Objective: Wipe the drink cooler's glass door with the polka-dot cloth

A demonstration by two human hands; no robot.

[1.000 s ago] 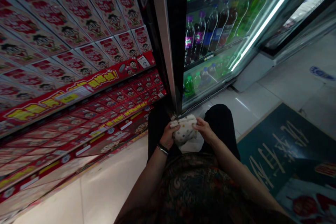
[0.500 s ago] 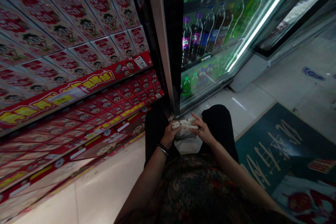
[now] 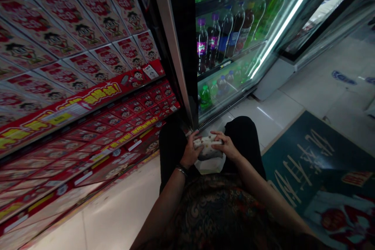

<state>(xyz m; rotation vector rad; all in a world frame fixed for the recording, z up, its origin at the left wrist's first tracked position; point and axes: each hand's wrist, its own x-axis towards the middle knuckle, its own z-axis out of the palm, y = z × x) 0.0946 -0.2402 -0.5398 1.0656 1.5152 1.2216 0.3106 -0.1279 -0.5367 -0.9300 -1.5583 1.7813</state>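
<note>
Dim shop flooring (image 3: pixel 117 218) is being shown below a drinks cooler (image 3: pixel 234 47). Just below that cooler, a spotted cloth bundle (image 3: pixel 208 149) is being clamped between the left hand (image 3: pixel 191 152) and right hand (image 3: pixel 227 147). Its contents are being hidden by fingers.

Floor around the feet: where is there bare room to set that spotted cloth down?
Bare pale floor tile lies left of the legs, bordered by the red-box shelves. More open tile sits between the drinks fridge and the green mat. It is crowded at the knees, where the left hand and right hand grip the cloth.
</note>
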